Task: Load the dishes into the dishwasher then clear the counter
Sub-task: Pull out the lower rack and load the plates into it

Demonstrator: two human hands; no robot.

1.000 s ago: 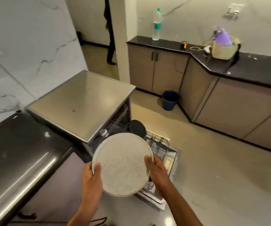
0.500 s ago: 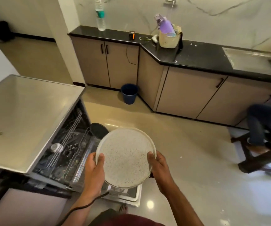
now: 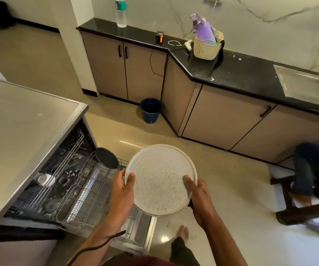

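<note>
Swung round from the counter, the round speckled cream ceramic plate (image 3: 160,180) now hangs over the pulled-out wire dishwasher rack (image 3: 89,191), left hand (image 3: 123,189) and right hand (image 3: 197,192) gripping opposite rims; better to tip it upright and slot it between tines beside the black pan (image 3: 106,158).

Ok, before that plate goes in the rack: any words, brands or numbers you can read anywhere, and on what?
None can be read.
Water bottle: teal label band, print too blurred.
Small black device on the counter: orange mark, no legible characters.
Speckled plate, held by the left hand and right hand: no text.
</note>
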